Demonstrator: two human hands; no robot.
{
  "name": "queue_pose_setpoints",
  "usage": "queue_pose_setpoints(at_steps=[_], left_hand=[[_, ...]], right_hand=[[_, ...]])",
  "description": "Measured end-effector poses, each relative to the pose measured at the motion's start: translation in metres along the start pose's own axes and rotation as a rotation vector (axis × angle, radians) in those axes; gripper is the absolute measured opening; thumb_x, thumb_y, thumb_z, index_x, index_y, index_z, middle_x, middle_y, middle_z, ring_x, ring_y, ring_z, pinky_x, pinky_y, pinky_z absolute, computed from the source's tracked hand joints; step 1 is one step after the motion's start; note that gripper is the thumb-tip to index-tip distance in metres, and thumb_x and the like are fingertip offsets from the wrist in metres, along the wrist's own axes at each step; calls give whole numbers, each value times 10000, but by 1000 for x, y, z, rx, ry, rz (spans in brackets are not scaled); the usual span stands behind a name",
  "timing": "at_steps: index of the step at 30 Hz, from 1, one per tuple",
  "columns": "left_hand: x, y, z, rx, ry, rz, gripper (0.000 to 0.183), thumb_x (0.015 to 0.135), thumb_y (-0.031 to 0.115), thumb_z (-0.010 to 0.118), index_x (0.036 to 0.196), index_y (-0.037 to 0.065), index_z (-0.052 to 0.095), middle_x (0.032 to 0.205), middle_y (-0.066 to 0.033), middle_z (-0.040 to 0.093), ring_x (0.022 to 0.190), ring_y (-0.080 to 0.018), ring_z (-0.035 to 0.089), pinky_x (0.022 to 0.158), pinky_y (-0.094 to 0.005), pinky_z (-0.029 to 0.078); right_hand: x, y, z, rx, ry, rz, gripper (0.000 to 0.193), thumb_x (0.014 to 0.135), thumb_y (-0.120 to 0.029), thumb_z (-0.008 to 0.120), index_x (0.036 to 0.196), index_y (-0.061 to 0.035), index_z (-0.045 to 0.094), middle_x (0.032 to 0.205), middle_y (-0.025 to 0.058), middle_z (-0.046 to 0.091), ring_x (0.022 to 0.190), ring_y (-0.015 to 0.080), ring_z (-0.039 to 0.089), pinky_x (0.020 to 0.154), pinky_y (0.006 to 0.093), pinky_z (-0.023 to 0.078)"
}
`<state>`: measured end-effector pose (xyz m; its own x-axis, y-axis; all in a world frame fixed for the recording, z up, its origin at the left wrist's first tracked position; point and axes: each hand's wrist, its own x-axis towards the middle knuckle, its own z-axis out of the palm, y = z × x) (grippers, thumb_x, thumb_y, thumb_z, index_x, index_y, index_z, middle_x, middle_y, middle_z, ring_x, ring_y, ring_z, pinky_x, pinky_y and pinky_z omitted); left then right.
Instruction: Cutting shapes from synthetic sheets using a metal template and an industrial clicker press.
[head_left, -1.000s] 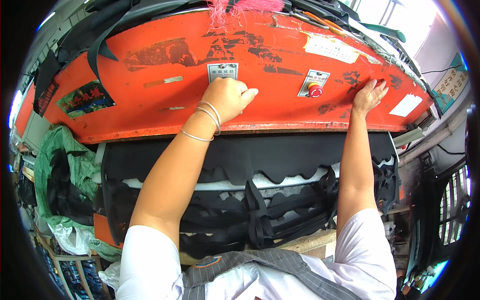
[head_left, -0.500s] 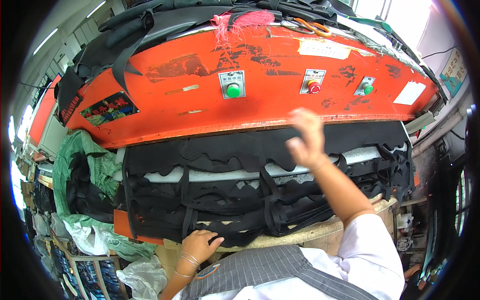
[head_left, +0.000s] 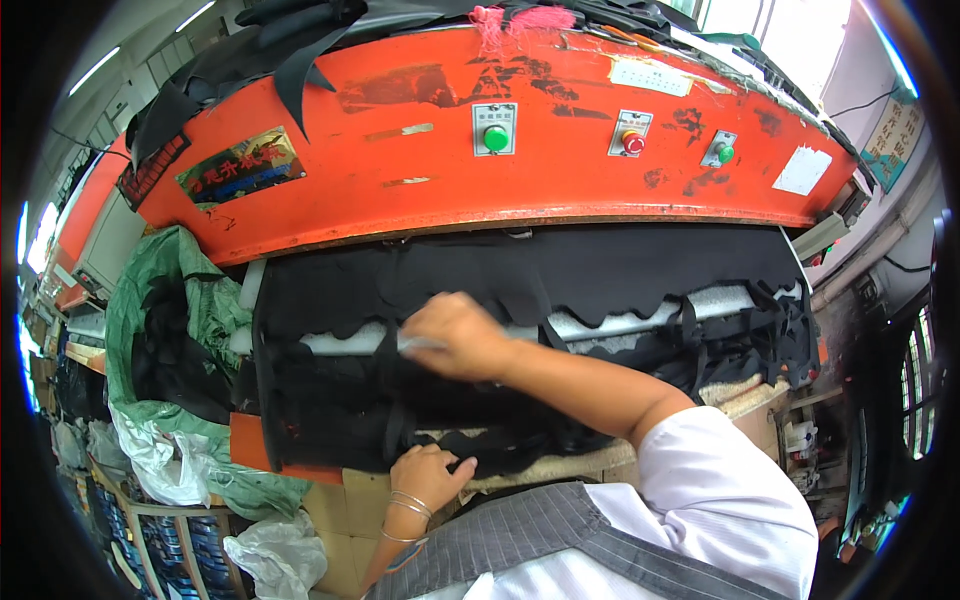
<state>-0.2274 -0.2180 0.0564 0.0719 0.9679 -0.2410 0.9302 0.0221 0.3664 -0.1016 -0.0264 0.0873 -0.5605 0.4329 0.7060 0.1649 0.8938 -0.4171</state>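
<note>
Black sheet material [head_left: 640, 265] with wavy cut edges covers the work bed below the orange-red machine beam. Thin black strips and scraps lie across its near half, and a pale grey surface [head_left: 345, 342] shows through the gaps. My right hand [head_left: 455, 338] reaches left over the middle of the scraps. Its fingers are curled together and blurred; anything in them is hidden. My left hand [head_left: 428, 472], with thin bangles at the wrist, rests at the near edge of the black scraps. Its fingers lie over them and the thumb stands apart.
The machine beam [head_left: 400, 190] crosses the far side, bearing a green button [head_left: 495, 138], a red button [head_left: 633, 144] and a smaller green button [head_left: 725, 154]. At left stands a green sack [head_left: 130, 330] holding black scraps. Clear plastic bags [head_left: 280, 555] lie lower left.
My right hand has swung left and nearer, from beside the beam to over the scraps, and its fingers have curled. My left hand stays at the near edge. The view has shifted slightly.
</note>
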Motion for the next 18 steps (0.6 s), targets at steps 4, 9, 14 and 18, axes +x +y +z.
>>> queue_pose_setpoints(at_steps=[4,9,14,18], left_hand=[[-9,-49,-1,-246,-257,209,478,801,531,650,1026,118,735,1007,-119,702,916,-257,665,835,-346,515],[91,-56,-72,-449,25,374,268,800,249,738,966,41,709,941,-131,698,828,-247,679,760,-327,527],[257,-114,-94,-322,636,359,190,796,211,706,894,48,714,956,-116,678,908,-303,622,823,-395,494],[323,-130,-76,-145,522,341,204,781,239,718,909,81,734,969,-78,678,941,-294,604,853,-379,485]], right_hand=[[-43,90,-40,-256,154,395,174,816,-178,670,920,-41,696,919,146,677,897,347,625,825,438,495],[-73,174,-66,-555,37,624,195,814,-235,687,946,-93,711,971,74,662,934,297,609,823,412,480],[-44,186,-44,-682,-219,664,213,772,-293,718,919,-139,735,943,15,664,945,249,607,827,385,455],[-48,197,-38,-712,-263,675,206,763,-310,722,873,-136,728,916,27,661,922,253,612,808,402,462]])
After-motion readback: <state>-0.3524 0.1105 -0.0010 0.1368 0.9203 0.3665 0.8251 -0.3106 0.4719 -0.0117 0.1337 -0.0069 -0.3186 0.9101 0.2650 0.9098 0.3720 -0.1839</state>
